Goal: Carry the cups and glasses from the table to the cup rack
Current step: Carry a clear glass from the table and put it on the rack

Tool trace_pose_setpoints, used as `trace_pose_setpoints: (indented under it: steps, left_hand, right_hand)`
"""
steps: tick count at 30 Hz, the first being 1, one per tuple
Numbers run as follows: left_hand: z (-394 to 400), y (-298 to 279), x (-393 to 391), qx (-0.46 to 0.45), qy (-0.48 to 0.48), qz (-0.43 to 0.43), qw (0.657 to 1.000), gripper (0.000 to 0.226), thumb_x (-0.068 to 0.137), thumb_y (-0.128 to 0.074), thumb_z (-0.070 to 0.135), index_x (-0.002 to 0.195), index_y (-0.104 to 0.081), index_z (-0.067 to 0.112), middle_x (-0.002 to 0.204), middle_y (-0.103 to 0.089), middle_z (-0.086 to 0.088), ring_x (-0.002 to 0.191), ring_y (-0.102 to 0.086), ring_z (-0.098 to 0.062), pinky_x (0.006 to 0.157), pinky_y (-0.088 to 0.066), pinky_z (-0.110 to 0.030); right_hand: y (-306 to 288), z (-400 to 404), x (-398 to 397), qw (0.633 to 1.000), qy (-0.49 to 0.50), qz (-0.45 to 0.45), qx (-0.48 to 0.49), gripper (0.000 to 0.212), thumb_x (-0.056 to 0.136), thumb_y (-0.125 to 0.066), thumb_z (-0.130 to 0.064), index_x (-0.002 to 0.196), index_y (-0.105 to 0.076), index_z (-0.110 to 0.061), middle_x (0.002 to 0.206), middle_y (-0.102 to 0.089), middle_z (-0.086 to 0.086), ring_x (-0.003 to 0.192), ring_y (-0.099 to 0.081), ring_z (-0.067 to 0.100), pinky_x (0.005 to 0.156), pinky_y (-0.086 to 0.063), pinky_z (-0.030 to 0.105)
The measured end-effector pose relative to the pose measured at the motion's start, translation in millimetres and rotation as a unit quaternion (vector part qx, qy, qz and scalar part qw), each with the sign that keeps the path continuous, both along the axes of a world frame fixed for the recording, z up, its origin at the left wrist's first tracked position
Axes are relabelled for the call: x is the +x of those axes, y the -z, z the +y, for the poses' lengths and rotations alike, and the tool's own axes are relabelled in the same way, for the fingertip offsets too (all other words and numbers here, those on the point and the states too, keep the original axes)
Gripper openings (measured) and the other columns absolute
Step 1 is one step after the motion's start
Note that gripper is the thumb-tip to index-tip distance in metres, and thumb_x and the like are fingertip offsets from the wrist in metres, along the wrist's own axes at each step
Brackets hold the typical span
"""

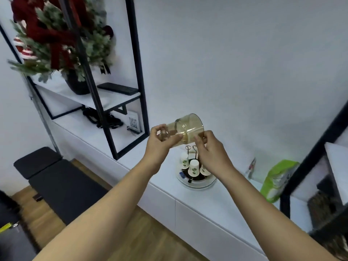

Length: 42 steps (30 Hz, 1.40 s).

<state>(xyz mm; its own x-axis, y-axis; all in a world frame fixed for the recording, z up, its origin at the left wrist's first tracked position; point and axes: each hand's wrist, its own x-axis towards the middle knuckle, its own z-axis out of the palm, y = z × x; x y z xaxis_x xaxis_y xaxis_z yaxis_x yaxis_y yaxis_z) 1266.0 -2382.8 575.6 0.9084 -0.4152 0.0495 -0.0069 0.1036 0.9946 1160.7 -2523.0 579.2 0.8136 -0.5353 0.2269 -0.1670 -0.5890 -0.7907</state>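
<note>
Now we hold the amber glass (185,131) at the centre of the frame, tipped on its side with its long axis running lower left to upper right and its mouth toward the upper right. Our left hand (160,143) pinches its base end while our right hand (211,147) curls around the rim side. Directly below stands the cup rack (195,170), its free prongs nearest our right hand.

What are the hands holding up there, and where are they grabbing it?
An amber glass, tipped sideways. The left hand pinches its base end; the right hand grips near the rim.
</note>
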Motion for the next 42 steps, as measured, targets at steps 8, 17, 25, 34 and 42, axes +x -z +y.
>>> trace_pose_setpoints:
  steps: [8,17,25,34,42]
  left_hand:
    - [-86,44,123,-0.030,-0.026,0.089,0.995,0.057,0.072,-0.088,0.026,0.120,-0.059,0.020,0.120,-0.070,-0.002,0.109,-0.069,-0.021,0.091,-0.057,-0.053]
    - [-164,91,219,0.142,0.033,-0.055,0.988,0.074,0.071,-0.090,0.012,0.129,-0.045,0.021,0.118,-0.060,0.017,0.099,-0.060,0.012,0.087,-0.052,-0.019]
    - [-194,134,270,0.294,0.160,-0.115,0.935,0.067,0.061,-0.084,0.043,0.116,-0.047,0.040,0.111,-0.067,0.016,0.101,-0.067,-0.009,0.089,-0.056,-0.041]
    - [-216,182,307,0.362,0.292,-0.148,0.873,0.067,0.063,-0.083,0.044,0.118,-0.045,0.038,0.109,-0.067,0.015,0.095,-0.066,-0.011,0.084,-0.057,-0.041]
    - [-231,224,321,0.389,0.366,-0.181,0.826,0.067,0.076,-0.082,0.034,0.132,-0.044,0.028,0.119,-0.063,0.009,0.099,-0.063,-0.013,0.077,-0.049,-0.027]
  right_hand:
    - [36,-91,130,0.994,-0.003,0.107,-0.027,0.029,0.092,-0.056,-0.053,0.081,-0.060,-0.026,0.076,-0.066,-0.009,0.078,-0.066,0.013,0.065,-0.052,0.034]
    - [78,-175,222,0.994,-0.010,0.106,0.036,0.016,0.097,-0.059,-0.031,0.102,-0.060,-0.016,0.097,-0.063,-0.003,0.086,-0.062,0.016,0.069,-0.051,0.025]
    - [102,-190,276,0.966,-0.061,0.116,0.223,0.019,0.099,-0.056,-0.037,0.111,-0.068,-0.027,0.109,-0.067,-0.014,0.101,-0.068,0.015,0.100,-0.052,0.043]
    - [137,-198,299,0.963,-0.022,0.184,0.194,0.031,0.102,-0.051,-0.029,0.095,-0.073,-0.008,0.094,-0.074,0.006,0.089,-0.068,0.017,0.086,-0.050,0.035]
    - [176,-197,307,0.951,0.015,0.256,0.175,0.031,0.101,-0.048,-0.036,0.105,-0.073,-0.019,0.098,-0.074,-0.005,0.092,-0.068,0.013,0.085,-0.052,0.033]
